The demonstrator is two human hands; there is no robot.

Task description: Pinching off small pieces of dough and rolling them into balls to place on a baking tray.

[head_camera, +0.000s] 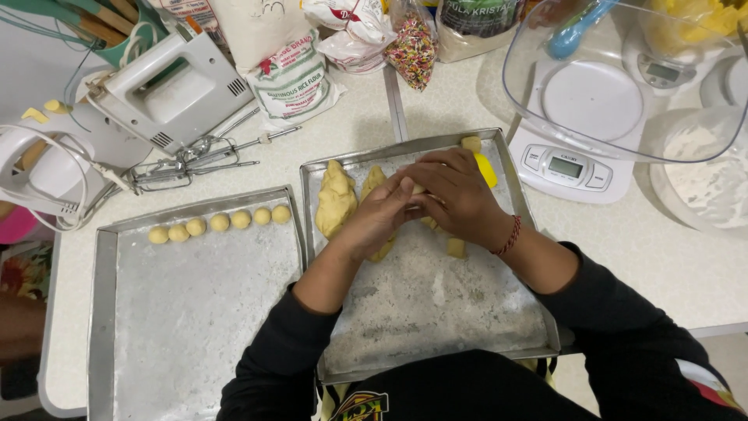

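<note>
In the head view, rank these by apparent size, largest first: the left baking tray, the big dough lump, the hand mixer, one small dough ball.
1. Left baking tray
2. Hand mixer
3. Big dough lump
4. Small dough ball

The mixer lies farther from the camera than the tray, yet the tray's lead looks plain.

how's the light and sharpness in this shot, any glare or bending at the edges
Head view: even, soft indoor light, only faint shadows under the hands; sharp across both trays; pale glare on the clear bowl over the scale; wide-lens bending curves the counter edges and the mixer at the corner.
</note>
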